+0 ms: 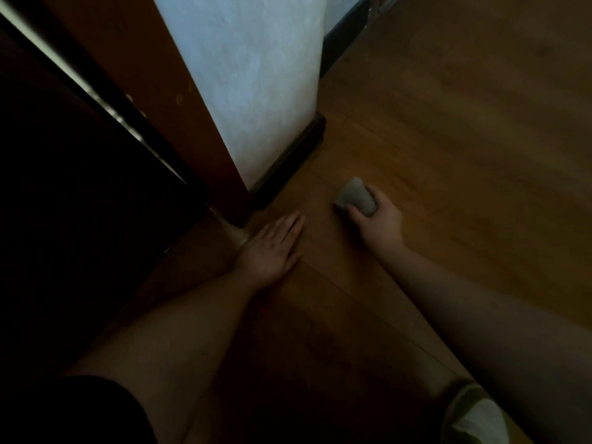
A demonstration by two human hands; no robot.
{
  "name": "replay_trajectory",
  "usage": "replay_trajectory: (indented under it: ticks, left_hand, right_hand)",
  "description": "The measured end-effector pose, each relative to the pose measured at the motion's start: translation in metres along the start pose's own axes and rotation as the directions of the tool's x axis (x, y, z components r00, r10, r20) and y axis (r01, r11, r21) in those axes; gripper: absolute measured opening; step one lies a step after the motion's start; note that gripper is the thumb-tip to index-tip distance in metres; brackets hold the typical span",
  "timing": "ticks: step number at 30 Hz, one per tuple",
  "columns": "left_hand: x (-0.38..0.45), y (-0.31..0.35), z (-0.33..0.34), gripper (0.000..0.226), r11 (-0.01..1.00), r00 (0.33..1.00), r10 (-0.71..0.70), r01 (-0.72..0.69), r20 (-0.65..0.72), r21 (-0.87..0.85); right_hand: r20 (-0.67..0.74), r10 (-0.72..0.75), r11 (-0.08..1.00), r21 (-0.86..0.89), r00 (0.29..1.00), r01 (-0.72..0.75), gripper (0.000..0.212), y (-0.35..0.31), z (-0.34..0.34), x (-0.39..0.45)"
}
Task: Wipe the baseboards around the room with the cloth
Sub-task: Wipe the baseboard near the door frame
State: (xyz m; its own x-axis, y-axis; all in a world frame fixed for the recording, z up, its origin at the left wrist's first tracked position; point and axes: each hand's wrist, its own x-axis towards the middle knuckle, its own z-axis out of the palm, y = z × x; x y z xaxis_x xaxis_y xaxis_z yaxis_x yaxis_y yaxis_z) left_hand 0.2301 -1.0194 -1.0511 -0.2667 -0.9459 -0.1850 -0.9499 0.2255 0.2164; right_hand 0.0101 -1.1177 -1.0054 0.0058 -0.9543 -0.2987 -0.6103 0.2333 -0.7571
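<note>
The wooden floor [448,129] fills most of the view, its boards running up and to the right. At the left stands a dark door [64,187] with a brown frame [179,100] beside it, and next to that a white wall [256,75] that ends at an outer corner. Along the foot of the wall runs a short dark baseboard [290,158], from the frame to the corner; a further stretch shows beyond the corner at the top.

The person is low to the floor. The left hand [272,248] lies flat on the boards, fingers straight and together, close to the foot of the frame, most likely as a prop for the body's weight. The right hand [376,216] has its fingers curled round a grey cloth [355,197], bunched into a wad so it can be pressed and pushed. The cloth is near the baseboard but not touching it, just to its right, low over the floor. This stretch looks about to be wiped.
</note>
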Motion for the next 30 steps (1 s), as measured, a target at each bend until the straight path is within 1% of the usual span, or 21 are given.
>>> replay_trajectory:
  ticks: [5, 7, 9, 12, 14, 17, 19, 21, 23, 25, 27, 30]
  left_hand:
    - [0.039, 0.018, -0.006, 0.080, 1.000, 0.995, -0.004, 0.004, 0.099, 0.006]
    - [0.046, 0.021, -0.005, 0.084, 1.000, 0.985, 0.003, -0.007, 0.170, 0.018]
    - [0.050, 0.023, -0.007, 0.085, 0.998, 0.979, 0.009, -0.020, 0.203, 0.054]
    - [0.054, 0.026, -0.017, 0.086, 0.996, 0.975, 0.009, -0.029, 0.221, 0.089]
    - [0.056, 0.027, -0.025, 0.085, 0.992, 0.961, 0.005, -0.039, 0.275, 0.119]
    - [0.067, 0.028, -0.043, 0.079, 0.986, 0.922, 0.014, -0.078, 0.388, 0.148]
    - [0.076, 0.027, -0.056, 0.073, 0.984, 0.887, 0.022, -0.101, 0.461, 0.146]
    - [0.085, 0.026, -0.069, 0.071, 0.980, 0.847, 0.018, -0.120, 0.531, 0.159]
    - [0.091, 0.029, -0.077, 0.072, 0.973, 0.813, -0.003, -0.132, 0.583, 0.189]
    - [0.093, 0.036, -0.081, 0.074, 0.972, 0.780, -0.046, -0.108, 0.624, 0.207]
    - [0.094, 0.047, -0.082, 0.076, 0.974, 0.745, -0.100, -0.063, 0.660, 0.220]
    - [0.100, 0.058, -0.088, 0.077, 0.977, 0.706, -0.164, 0.020, 0.689, 0.212]
  right_hand:
    - [-0.088, 0.015, 0.999, -0.027, 0.996, -0.018, 0.063, 0.016, -0.029, 0.004]
    - [-0.099, 0.024, 0.999, -0.029, 0.995, -0.027, 0.063, 0.022, -0.036, 0.001]
    - [-0.093, 0.022, 0.999, -0.038, 0.995, -0.025, 0.063, 0.026, -0.043, 0.001]
    - [-0.077, -0.032, 0.995, -0.092, 0.996, 0.025, 0.063, 0.024, -0.056, 0.010]
    - [-0.052, -0.092, 0.984, -0.157, 0.994, 0.083, 0.062, 0.015, -0.067, 0.024]
    - [0.036, -0.211, 0.942, -0.259, 0.977, 0.213, 0.061, -0.012, -0.093, 0.058]
    - [0.101, -0.302, 0.891, -0.324, 0.948, 0.319, 0.060, -0.039, -0.115, 0.081]
    - [0.148, -0.365, 0.847, -0.356, 0.919, 0.394, 0.061, -0.063, -0.137, 0.097]
    - [0.205, -0.396, 0.823, -0.353, 0.895, 0.445, 0.060, -0.073, -0.154, 0.106]
    - [0.243, -0.429, 0.803, -0.339, 0.870, 0.491, 0.061, -0.070, -0.163, 0.109]
    - [0.241, -0.451, 0.799, -0.320, 0.859, 0.509, 0.061, -0.052, -0.165, 0.113]
    - [0.178, -0.426, 0.838, -0.292, 0.887, 0.461, 0.061, -0.012, -0.157, 0.120]
